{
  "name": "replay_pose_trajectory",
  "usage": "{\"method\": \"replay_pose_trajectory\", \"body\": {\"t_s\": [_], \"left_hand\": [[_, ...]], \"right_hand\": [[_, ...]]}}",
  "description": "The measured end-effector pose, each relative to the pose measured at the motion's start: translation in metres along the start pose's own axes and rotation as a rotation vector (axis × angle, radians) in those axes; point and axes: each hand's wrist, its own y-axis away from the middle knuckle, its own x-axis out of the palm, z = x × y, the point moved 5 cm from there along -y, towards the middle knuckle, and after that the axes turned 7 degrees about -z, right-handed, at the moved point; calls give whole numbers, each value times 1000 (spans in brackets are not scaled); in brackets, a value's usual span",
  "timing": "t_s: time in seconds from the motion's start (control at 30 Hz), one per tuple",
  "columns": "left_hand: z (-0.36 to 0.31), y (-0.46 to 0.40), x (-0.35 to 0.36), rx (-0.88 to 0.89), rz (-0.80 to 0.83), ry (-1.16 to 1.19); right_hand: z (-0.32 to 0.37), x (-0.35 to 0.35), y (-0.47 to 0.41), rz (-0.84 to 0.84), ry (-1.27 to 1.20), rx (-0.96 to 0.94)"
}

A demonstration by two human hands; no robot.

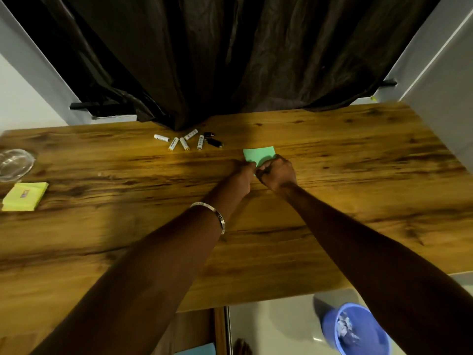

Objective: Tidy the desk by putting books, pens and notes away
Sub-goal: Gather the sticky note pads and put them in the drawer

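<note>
A small, square, mint-green paper note (pixel 259 155) lay flat on the wood-grain desk (pixel 358 175), just in front of the cluster of white cylindrical batteries (pixel 179 142), its near edge hidden. A thick, square pad of yellow sticky notes (pixel 25 196) sat far left of those batteries, slightly askew.

We read this as a home desk corner, not an office. Wood-grain desk (pixel 332 201) sits against a window recess hung with a dark curtain (pixel 230 60), plain light walls either side. Household clutter on top: loose AA batteries (pixel 179 142) beside small black gadgets (pixel 213 140), a yellow sticky-note pad (pixel 25 197), a clear glass dish (pixel 15 163) at the left edge. Below the desk's near edge we see pale floor tiles and a small blue plastic bin (pixel 357 329) holding crumpled paper. Lighting is dim and warm.
</note>
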Motion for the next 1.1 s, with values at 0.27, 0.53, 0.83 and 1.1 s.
{"method": "replay_pose_trajectory", "body": {"t_s": [0.27,0.53,0.83,1.1], "left_hand": [[2,12,-14,10,-26,26],[16,33,-45,-6,-73,217],[43,40,-144,33,-178,195],[60,33,-265,130,-210,140]], "right_hand": [[-8,-7,8,-74,-319,175],[9,16,26,18,-523,330],[71,44,63,118,-558,335],[152,98,111,292,-580,288]]}}
